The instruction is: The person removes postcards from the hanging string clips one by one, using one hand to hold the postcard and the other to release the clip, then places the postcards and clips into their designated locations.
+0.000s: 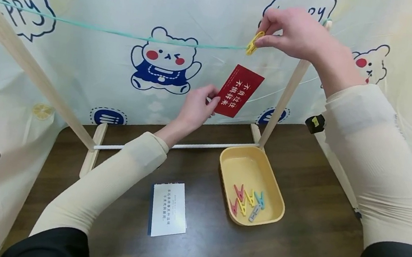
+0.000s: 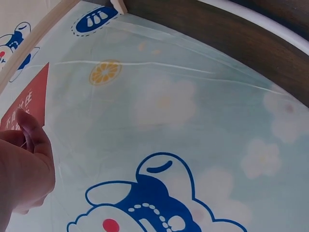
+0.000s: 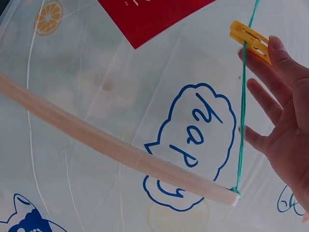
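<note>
My left hand (image 1: 198,106) pinches a red card (image 1: 239,91) with white characters by its lower left edge. The card is tilted and hangs below the green string (image 1: 124,34). Up at the string, my right hand (image 1: 296,32) pinches a yellow clothespin (image 1: 255,43) between thumb and forefinger. In the right wrist view the clothespin (image 3: 250,41) overlaps the string (image 3: 242,111), and the other fingers of the right hand (image 3: 285,96) are spread. A gap shows there between the clothespin and the red card (image 3: 154,19). The left wrist view shows thumb and finger on the card (image 2: 36,99).
Two wooden posts (image 1: 36,67) hold the string, joined low down by a white rod (image 1: 203,145). A yellow tray (image 1: 279,200) with several coloured clothespins (image 1: 250,197) stands on the dark floor (image 1: 212,252). Nearby lies a stack of white cards (image 1: 169,209). Behind hangs a printed sheet (image 1: 93,60).
</note>
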Tool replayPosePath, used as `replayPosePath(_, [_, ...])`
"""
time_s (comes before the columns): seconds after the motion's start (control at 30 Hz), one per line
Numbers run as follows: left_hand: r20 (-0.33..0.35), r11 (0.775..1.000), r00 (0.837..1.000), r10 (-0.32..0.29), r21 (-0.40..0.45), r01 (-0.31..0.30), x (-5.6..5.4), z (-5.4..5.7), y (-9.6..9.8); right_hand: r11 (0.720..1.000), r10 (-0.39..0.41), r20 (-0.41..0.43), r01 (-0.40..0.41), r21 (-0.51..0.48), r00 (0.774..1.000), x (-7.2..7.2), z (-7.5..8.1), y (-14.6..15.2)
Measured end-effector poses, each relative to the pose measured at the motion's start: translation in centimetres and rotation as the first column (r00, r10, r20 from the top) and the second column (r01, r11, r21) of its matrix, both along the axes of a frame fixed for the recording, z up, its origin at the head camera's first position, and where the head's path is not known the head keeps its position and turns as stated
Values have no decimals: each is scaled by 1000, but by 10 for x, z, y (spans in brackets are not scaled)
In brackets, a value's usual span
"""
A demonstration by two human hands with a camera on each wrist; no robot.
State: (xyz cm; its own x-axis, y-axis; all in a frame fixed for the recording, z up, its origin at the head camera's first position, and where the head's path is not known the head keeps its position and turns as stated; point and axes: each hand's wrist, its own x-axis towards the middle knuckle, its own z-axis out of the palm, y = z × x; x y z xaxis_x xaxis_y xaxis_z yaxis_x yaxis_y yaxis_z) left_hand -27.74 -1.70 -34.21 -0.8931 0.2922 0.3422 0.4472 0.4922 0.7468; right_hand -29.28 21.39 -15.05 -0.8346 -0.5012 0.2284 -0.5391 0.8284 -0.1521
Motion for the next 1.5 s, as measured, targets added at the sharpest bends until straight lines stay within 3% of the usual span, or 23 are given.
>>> replayPosePath(0.63, [61, 999, 998, -16, -34, 18, 15, -11, -4, 994, -22, -155, 5, -110, 988, 13, 13, 13])
replayPosePath(0.97, [97, 999, 995, -26, -28, 29, 22, -13, -9, 977, -132, -82, 115, -177, 988, 23, 18, 24])
replayPosePath(1.27, [140, 999, 989, -41, -19, 44, 41, -23, -25, 990, 80, -211, -102, -95, 974, 41, 1, 34])
replayPosePath(1.4, [147, 999, 988, -52, 11, 51, 50, -32, -31, 971, 184, -233, -214, -110, 955, 52, -19, 45])
replayPosePath(1.5, [167, 998, 985, -48, 34, 43, 59, -42, -37, 949, 252, -201, -282, -139, 947, 61, -41, 52])
